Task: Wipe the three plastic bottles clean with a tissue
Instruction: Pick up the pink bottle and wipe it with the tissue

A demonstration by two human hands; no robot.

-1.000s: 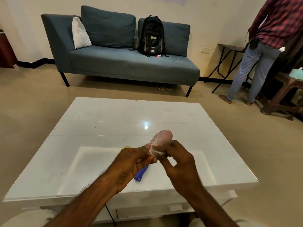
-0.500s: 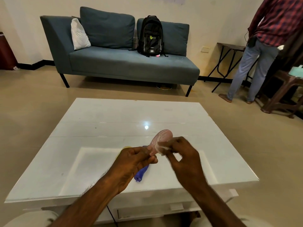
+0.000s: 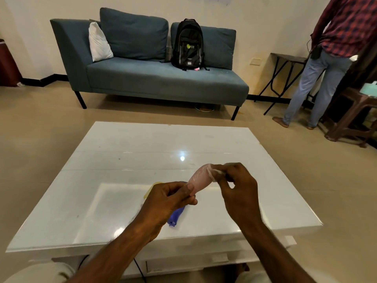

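My left hand (image 3: 169,198) grips the lower end of a pink plastic bottle (image 3: 199,178), held tilted above the white table (image 3: 122,160). At the bottle's upper end my right hand (image 3: 236,184) pinches a small white tissue (image 3: 213,172) against it. A purple bottle (image 3: 176,217) lies on the table under my left hand, mostly hidden. A yellow bottle (image 3: 151,187) peeks out behind my left hand, only its edge showing.
A blue sofa (image 3: 155,78) with a black backpack (image 3: 188,44) stands beyond the table. A person in a plaid shirt (image 3: 334,50) stands at the far right beside a brown wooden stool (image 3: 350,119) and a folding side table (image 3: 285,58).
My right hand has slid the tissue up along the pink bottle from near its lower end to its upper end. My left hand has kept its hold.
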